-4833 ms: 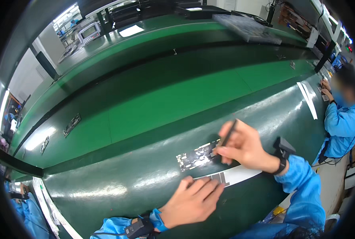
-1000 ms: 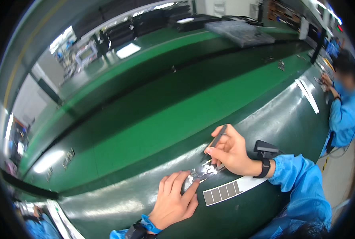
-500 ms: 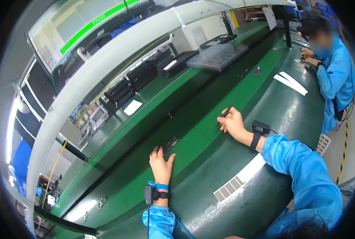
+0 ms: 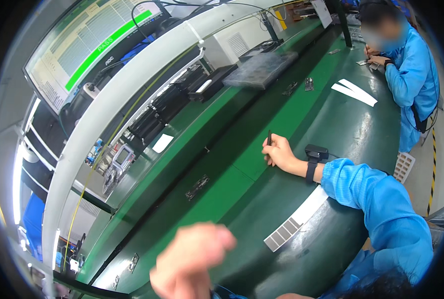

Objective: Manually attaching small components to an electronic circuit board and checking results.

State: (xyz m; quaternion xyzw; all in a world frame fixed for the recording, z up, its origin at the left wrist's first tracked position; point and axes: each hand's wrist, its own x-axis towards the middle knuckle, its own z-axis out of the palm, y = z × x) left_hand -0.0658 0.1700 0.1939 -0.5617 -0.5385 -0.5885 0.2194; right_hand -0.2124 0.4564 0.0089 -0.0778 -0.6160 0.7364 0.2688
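My left hand (image 4: pixel 194 259) is raised close to the camera, over the near edge of the bench, its fingers curled but smeared by motion. Whether anything is in it cannot be made out. My right hand (image 4: pixel 280 152) hovers by the green belt's near edge, closed round a slim black pen-like tool (image 4: pixel 269 138) that points up. On the belt (image 4: pixel 232 192) between the two hands lies a small dark flat part (image 4: pixel 197 187), apart from both. Below my right forearm a white strip (image 4: pixel 309 207) with several grey rectangles rests on the dark green bench.
More small parts (image 4: pixel 309 83) lie along the belt. White paper strips (image 4: pixel 354 92) sit at the right, near a co-worker (image 4: pixel 411 74) in blue. Clear trays (image 4: pixel 260 70) stand on the far shelf. A grey frame bar (image 4: pixel 107 82) crosses the upper left, beside a monitor (image 4: pixel 82 50).
My left hand has left the dark part on the belt and come up toward me, its fingers curling. My right hand keeps the black tool, now tilted more upright. The view has shifted slightly.
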